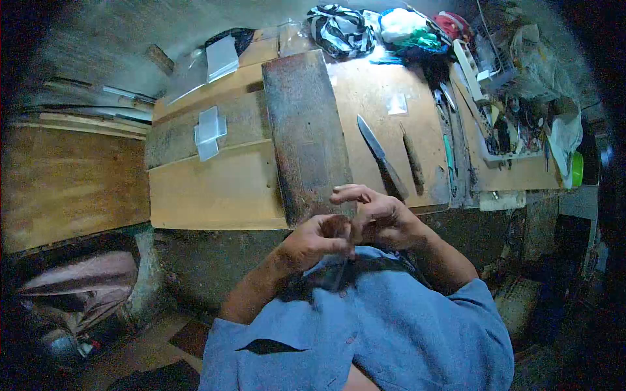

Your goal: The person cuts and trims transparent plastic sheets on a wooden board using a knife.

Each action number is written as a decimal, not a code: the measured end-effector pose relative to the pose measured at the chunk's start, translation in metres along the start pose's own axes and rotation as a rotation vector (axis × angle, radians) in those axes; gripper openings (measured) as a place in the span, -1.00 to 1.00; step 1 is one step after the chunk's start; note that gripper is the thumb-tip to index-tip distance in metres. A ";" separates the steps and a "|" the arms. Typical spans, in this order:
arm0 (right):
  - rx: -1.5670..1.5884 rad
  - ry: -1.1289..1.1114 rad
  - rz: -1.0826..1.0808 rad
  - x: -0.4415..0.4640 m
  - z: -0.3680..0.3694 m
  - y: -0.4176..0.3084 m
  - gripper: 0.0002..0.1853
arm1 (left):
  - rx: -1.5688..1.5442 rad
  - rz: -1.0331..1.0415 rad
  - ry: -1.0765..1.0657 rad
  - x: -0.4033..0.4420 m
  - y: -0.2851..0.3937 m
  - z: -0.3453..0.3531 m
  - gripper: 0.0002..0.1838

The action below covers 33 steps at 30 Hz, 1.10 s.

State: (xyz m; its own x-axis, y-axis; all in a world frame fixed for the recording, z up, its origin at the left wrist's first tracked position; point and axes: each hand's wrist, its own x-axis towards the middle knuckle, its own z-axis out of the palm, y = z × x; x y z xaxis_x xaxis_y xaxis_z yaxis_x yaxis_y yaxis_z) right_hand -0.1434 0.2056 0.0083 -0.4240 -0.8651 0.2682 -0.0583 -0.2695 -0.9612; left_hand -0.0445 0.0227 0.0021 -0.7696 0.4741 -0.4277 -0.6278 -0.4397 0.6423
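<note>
Close together at the front end of a long, worn dark board [305, 117], my two hands meet in front of my shirt. My left hand [313, 242] is closed, thumb against fingers, on what looks like a thin clear plastic piece [338, 272] that hangs faintly below it. Beside it, my right hand [386, 220] has curled fingers that touch or nearly touch the left fingertips. What lies between its fingers is too small to make out. A knife [378, 153] with a dark handle and a slim pointed tool [412, 158] lie right of the board.
Clear plastic sheets [208, 133] lie on the wooden table [215, 195] at left, with a white stack [222, 58] behind. Bags [407, 31] sit at the back under a bright light. A tray of tools [515, 133] and a green-handled tool [448, 155] are at right.
</note>
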 end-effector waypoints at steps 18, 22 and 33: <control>0.420 0.537 0.689 -0.012 0.030 0.018 -0.89 | -0.290 0.448 0.624 -0.005 -0.016 -0.015 -0.94; 0.361 0.488 0.724 -0.017 0.028 0.018 -0.87 | -0.240 0.375 0.594 -0.010 -0.023 -0.017 -0.91; 0.620 0.618 0.804 -0.014 0.038 0.013 -0.85 | -0.129 0.358 0.581 -0.022 -0.030 -0.018 -0.74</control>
State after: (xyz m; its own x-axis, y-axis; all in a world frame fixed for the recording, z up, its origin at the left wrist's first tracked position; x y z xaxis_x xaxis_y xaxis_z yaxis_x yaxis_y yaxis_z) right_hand -0.1036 0.1978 -0.0053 -0.5131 -0.5744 -0.6378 0.7991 -0.0485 -0.5992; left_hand -0.0109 0.0114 -0.0190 -0.8472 -0.1866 -0.4974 -0.3044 -0.5968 0.7424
